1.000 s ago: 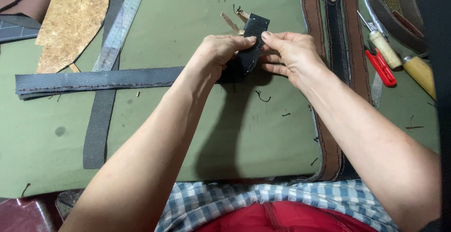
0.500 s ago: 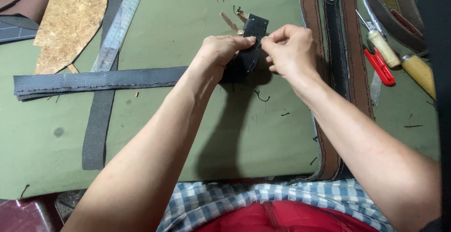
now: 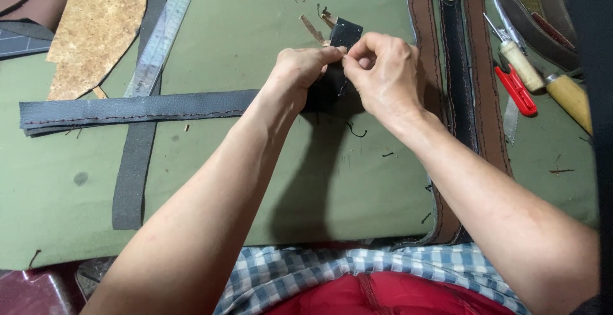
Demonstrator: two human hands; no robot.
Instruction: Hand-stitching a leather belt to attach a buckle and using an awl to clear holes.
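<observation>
A long dark grey leather strap [image 3: 140,105] with red stitching lies across the green mat [image 3: 242,162]; its right end is folded up into a black end piece [image 3: 345,34]. My left hand [image 3: 305,72] grips that folded end from the left. My right hand [image 3: 382,72] meets it from the right, with thumb and forefinger pinched at the strap's edge beside the left fingertips. What the right fingertips pinch is too small to see. Most of the folded end is hidden under both hands.
A steel ruler [image 3: 163,34] and a dark leather strip [image 3: 131,174] lie at the left, a tan leather scrap [image 3: 96,28] beyond. Brown and black belts [image 3: 456,85] run down the right. Red-handled snips [image 3: 516,90] and wooden-handled tools [image 3: 523,66] lie far right. Thread scraps dot the mat.
My right hand has slid left and closed into a pinch against the left fingertips over the folded strap end. The left hand and the strap have stayed in place.
</observation>
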